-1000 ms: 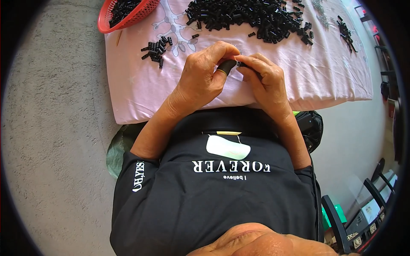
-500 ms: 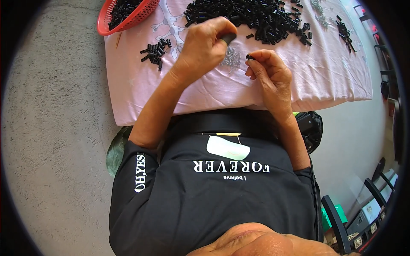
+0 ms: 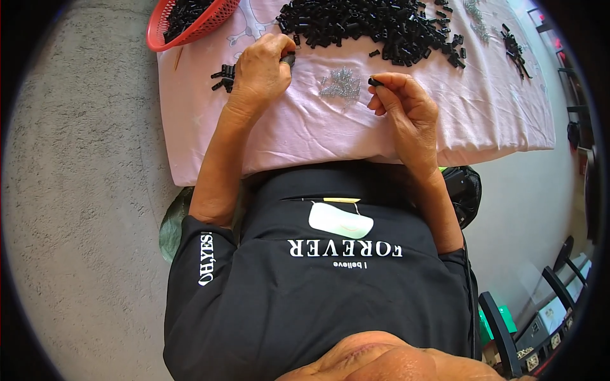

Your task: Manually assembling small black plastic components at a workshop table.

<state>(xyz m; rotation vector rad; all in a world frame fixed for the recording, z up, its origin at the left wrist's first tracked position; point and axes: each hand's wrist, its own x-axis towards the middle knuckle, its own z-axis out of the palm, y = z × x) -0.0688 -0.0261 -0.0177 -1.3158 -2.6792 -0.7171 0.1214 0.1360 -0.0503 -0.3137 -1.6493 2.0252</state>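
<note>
My right hand (image 3: 410,108) pinches a small black tubular piece (image 3: 375,82) between thumb and fingertips. My left hand (image 3: 257,73) is closed, palm down, above the left part of the cloth. A dark rounded thing (image 3: 289,59) shows at its thumb side; whether it is a held thing or a cover on the thumb, I cannot tell. The left hand partly hides a small group of black tubular pieces (image 3: 222,77). Between my two hands lies a little heap of thin silvery metal bits (image 3: 341,84). Beyond them spreads a large pile of black tubular pieces (image 3: 375,25).
A red plastic basket (image 3: 210,26) with black pieces stands at the far left corner. Pink cloth (image 3: 305,136) covers the table. More silvery bits (image 3: 478,25) and a bunch of longer black pieces (image 3: 515,54) lie at the right. A thin stick (image 3: 178,58) is near the left edge.
My left hand has moved left, from beside the silvery heap to the small group of black pieces. My right hand stays nearly in place with its black piece, which has turned slightly.
</note>
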